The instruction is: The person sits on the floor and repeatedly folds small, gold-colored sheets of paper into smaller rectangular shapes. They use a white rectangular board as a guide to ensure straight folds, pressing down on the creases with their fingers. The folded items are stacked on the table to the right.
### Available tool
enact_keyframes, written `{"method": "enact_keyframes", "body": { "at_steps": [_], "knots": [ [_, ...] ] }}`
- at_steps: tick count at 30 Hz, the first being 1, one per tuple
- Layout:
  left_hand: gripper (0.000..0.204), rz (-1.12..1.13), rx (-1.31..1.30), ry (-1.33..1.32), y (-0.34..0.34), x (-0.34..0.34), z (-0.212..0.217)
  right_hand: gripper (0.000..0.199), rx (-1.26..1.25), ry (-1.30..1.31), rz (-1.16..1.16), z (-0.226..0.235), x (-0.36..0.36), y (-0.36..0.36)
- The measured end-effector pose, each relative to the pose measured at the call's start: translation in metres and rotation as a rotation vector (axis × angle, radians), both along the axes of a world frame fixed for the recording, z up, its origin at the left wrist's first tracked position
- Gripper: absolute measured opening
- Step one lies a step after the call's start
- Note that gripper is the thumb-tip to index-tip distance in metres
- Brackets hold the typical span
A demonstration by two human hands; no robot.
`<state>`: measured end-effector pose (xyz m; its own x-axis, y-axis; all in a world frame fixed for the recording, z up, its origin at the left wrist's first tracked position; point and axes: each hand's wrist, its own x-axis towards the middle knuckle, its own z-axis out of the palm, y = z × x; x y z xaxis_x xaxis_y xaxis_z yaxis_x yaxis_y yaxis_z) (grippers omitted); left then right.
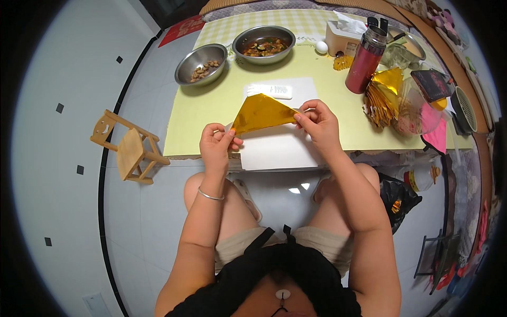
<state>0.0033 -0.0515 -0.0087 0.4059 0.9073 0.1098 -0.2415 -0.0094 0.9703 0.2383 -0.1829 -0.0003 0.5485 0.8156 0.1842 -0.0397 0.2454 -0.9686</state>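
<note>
A folded piece of gold paper is held up in the middle of the frame, over a white sheet that is spread at the near edge of the yellow table. Its left corner is pinched by the thumb and fingers of the left hand. Its right corner is pinched by the thumb and fingers of the right hand. It cannot quite be told whether the white sheet is touched by the paper's low edge. A white remote is seen just behind the paper, partly hidden by its top.

In the upper left part of the table, a metal bowl of nuts is seen, and near it a bigger bowl is filled with dark food. At the upper right, a red flask is stood up, with a bunch of folded gold papers placed just beside it. A little wooden chair is seen on the floor at the left.
</note>
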Motion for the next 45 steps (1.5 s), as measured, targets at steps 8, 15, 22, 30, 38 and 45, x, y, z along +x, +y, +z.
{"method": "enact_keyframes", "body": {
  "at_steps": [8, 15, 22, 30, 38, 45],
  "knots": [
    [0.006, -0.051, -0.103, -0.146, 0.004, -0.011, -0.007, 0.008, 0.073, -0.039, 0.1, -0.001, -0.002, -0.003],
    [0.022, -0.031, 0.043, -0.135, -0.001, -0.017, -0.015, 0.011, 0.024, 0.045, 0.092, 0.003, -0.009, -0.004],
    [0.02, 0.002, 0.113, -0.068, -0.015, -0.009, -0.002, 0.013, -0.183, 0.032, 0.164, 0.01, 0.003, -0.017],
    [0.008, -0.309, 0.153, 0.371, 0.006, 0.008, 0.035, 0.016, -0.028, -0.118, 0.071, 0.022, 0.023, -0.04],
    [0.01, -0.397, 0.087, 0.135, -0.038, 0.11, 0.096, 0.033, 0.338, 0.001, -0.564, 0.046, 0.053, -0.077],
    [0.012, -0.588, -0.204, 0.212, -0.095, 0.233, 0.092, 0.03, 0.591, -0.117, -0.817, 0.053, 0.07, -0.114]
  ]
}}
